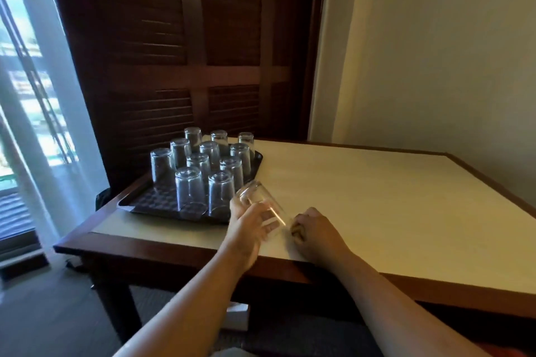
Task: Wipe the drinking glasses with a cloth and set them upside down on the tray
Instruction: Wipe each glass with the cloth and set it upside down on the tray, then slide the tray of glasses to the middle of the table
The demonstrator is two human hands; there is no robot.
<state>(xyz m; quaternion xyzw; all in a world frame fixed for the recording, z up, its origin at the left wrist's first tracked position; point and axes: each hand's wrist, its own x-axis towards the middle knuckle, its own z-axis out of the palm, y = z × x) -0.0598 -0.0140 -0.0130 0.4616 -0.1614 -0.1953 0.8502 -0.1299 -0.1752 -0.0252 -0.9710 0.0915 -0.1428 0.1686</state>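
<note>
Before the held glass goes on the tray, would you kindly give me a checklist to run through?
1. Left hand grips the held glass: ok.
2. Held glass upside down: not ok, it is tilted.
3. Free room on the tray: ok, near left corner is bare.
4. Standing glasses all upside down: ok.
5. Cloth in the right hand: cannot tell, fingers curled, contents unclear.
6. Held glass wiped dry: cannot tell.
</note>
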